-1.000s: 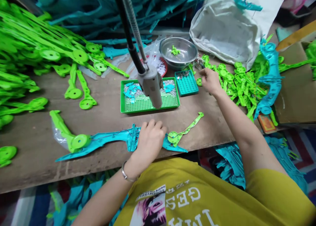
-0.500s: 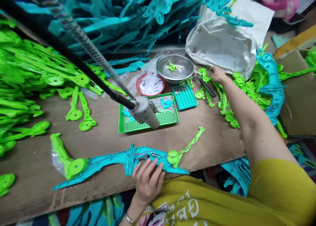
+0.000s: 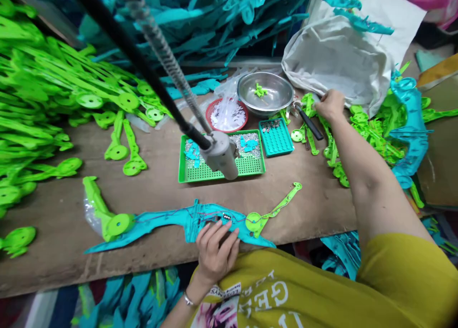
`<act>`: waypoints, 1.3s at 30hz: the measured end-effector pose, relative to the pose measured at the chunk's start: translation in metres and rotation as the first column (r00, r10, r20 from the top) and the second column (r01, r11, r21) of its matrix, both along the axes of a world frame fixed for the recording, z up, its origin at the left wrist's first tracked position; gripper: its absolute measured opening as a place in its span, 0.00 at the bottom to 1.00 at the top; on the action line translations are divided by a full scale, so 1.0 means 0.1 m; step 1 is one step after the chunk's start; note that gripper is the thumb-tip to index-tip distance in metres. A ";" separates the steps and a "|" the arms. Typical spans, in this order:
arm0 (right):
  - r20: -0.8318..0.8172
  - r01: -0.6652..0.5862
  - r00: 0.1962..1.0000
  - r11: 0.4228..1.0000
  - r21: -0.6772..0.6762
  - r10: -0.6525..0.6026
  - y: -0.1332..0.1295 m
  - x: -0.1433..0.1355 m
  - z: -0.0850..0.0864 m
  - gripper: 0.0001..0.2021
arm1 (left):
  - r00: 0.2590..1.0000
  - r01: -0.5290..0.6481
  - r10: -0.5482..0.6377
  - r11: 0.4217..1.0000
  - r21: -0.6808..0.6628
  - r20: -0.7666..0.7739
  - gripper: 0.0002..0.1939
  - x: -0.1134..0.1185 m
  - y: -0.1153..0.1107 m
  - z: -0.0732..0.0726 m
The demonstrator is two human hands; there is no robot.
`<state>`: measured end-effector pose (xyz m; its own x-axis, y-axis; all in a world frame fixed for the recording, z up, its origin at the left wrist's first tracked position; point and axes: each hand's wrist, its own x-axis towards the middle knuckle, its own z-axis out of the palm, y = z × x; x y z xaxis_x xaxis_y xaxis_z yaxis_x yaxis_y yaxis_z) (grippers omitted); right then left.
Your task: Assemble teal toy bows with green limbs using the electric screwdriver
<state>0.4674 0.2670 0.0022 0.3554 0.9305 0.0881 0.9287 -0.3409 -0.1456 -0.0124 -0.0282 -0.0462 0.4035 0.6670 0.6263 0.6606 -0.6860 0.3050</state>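
Observation:
A bow-shaped blue plastic shell [image 3: 157, 221] lies along the table's front edge, with thin wires and a small electronic part [image 3: 226, 217] in its middle. Green plastic arms sit at both its ends, the left one [image 3: 119, 224] and the right one [image 3: 255, 221]. My left hand [image 3: 218, 249] has its bent fingers over the shell's near edge, holding it at the middle. Far off to the right, my right hand [image 3: 331, 106] is closed beside a pile of green parts [image 3: 375, 134], close to the white sack's edge. Whatever its fingers hold is hidden.
A green tray [image 3: 222, 175] holds screws and blue pieces, beside a teal tray [image 3: 277, 142]. Behind stand a red basket [image 3: 208, 115] and a metal bowl [image 3: 265, 111]. A black-handled tool [image 3: 310, 124] lies rightward. A grey screwdriver [image 3: 223, 158] hangs overhead. Green parts [image 3: 43, 99] heap leftward.
The view has shifted a little, so the table's things appear moved to the right. My left hand stays on the blue shell, and my right hand stays by the green parts and the sack.

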 end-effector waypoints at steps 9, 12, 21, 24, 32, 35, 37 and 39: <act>0.220 0.100 0.960 0.944 0.313 -0.175 -2.15 -0.61 0.33 0.14 | 0.995 0.076 -0.077 0.997 0.015 0.060 0.19 -0.02 0.02 -0.05; 0.230 0.016 0.967 0.925 0.379 -0.111 -2.93 -1.03 0.15 0.10 | 0.993 0.067 -0.066 0.998 0.002 0.102 0.21 0.00 0.02 -0.02; -0.161 0.062 0.987 0.965 0.255 -0.021 -3.58 -1.54 -0.09 0.10 | 0.978 0.185 -0.181 0.982 -0.026 0.102 0.27 0.17 0.08 0.19; -0.257 0.239 0.945 0.963 0.127 -0.201 -3.37 -1.32 -0.06 0.22 | 0.972 0.233 -0.230 0.970 -0.069 0.055 0.32 0.25 0.13 0.22; -0.411 0.316 0.849 0.942 -0.110 -0.333 -3.06 -1.20 -0.14 0.23 | 0.967 0.250 -0.256 0.953 -0.169 -0.015 0.41 0.17 0.08 0.20; -0.758 0.347 0.587 0.934 -0.081 -0.284 -3.10 -1.25 -0.05 0.17 | 0.968 0.241 -0.249 0.957 -0.160 -0.028 0.42 0.10 0.07 0.20; -0.931 0.331 0.304 0.939 -0.094 -0.200 -3.13 -1.35 0.01 0.17 | 0.963 0.254 -0.265 0.955 -0.156 -0.053 0.41 0.09 0.08 0.21; -0.982 0.271 0.064 0.951 -0.152 -0.175 -3.16 -1.50 0.04 0.19 | 0.952 0.275 -0.292 0.948 -0.159 -0.095 0.39 0.12 0.12 0.22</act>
